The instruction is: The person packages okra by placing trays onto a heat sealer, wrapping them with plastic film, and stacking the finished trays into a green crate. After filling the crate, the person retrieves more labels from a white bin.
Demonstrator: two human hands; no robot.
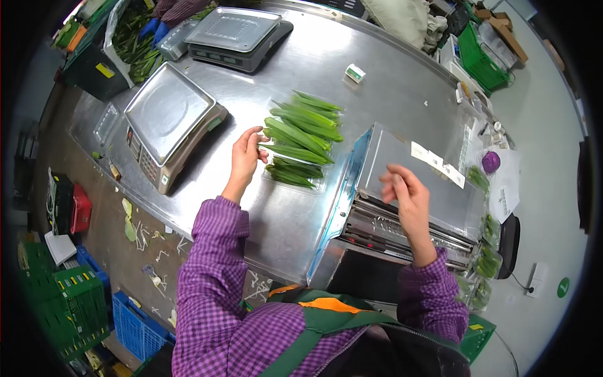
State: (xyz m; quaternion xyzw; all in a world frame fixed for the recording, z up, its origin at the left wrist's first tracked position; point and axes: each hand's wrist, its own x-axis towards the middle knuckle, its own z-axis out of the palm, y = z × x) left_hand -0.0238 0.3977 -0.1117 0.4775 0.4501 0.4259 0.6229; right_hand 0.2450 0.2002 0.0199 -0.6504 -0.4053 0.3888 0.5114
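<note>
My left hand (246,156) is beside the left edge of the okra (301,135), fingers apart and bent, holding nothing that shows. The green pods lie in several clear trays in a row on the metal table (251,220). Over the wrapping machine (408,195) hovers my right hand (405,191), its fingers slightly blurred and apart, with nothing visible in them. A strip of white labels (438,164) lies on the machine's grey top.
Left of the trays stands a scale (169,113), with a second scale (235,31) behind it. A small white box (355,73) is farther back. Blue-gloved hands (154,31) of another person are among greens at the upper left. A purple cabbage (490,162) sits at right.
</note>
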